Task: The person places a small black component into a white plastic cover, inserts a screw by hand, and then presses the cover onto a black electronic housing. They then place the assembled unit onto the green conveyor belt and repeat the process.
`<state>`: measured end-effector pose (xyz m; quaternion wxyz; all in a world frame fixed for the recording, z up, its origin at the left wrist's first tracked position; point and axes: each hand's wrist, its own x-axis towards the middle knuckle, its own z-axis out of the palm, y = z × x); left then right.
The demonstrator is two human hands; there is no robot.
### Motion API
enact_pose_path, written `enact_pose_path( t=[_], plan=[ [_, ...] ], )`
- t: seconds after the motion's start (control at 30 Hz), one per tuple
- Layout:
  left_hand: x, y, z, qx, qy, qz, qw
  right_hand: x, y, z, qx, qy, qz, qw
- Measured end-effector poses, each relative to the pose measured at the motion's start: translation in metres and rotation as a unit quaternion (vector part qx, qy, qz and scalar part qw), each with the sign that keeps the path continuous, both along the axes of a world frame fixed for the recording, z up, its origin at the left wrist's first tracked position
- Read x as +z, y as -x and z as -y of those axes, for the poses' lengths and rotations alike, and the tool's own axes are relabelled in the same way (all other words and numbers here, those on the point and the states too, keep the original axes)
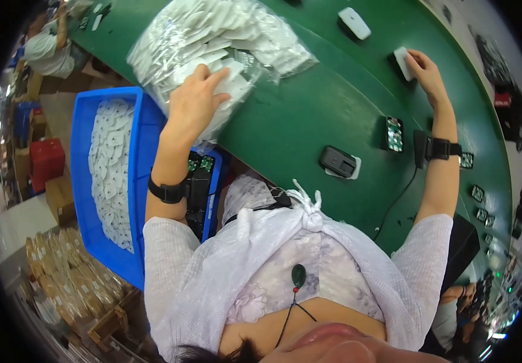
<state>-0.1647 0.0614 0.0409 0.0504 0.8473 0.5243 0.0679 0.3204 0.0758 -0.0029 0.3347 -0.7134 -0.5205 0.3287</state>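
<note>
My left hand [195, 101] reaches over a clear plastic bag [291, 51] filled with stacked white plastic covers [209, 30]. Its fingers are spread, and the fingertips lie over the covers at the bag's near side; none is visibly gripped. At the far right, my right hand [425, 71] pinches the edge of a white-topped device [403, 64] on the green table [285, 121]. The device's underside is hidden. A black case with a white cover beneath it [338, 162] lies nearer to me. To its right is an uncovered case showing a green circuit board [394, 134].
A blue bin [107, 92] full of loose white covers stands left of the table. Under my left forearm another blue bin [215, 209] holds black cases and circuit boards. A further white-topped device [355, 23] sits at the far side. Several circuit-board cases [477, 193] line the right edge.
</note>
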Motion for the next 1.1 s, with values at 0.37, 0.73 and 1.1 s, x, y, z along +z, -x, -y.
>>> enact_pose_path(
  t=[0.37,0.73,1.1],
  plan=[
    [-0.036,-0.006,-0.008,0.015,-0.072,0.001,0.997,0.057,0.086,0.113,0.072,-0.164,0.079,0.981],
    [-0.040,-0.084,0.033,0.013,0.234,0.529,0.816,0.020,0.116,0.223,0.053,-0.082,0.266,0.959],
    [-0.064,-0.122,0.049,-0.069,0.370,0.537,0.755,0.004,0.011,0.299,-0.311,-0.010,0.305,0.900]
  ],
)
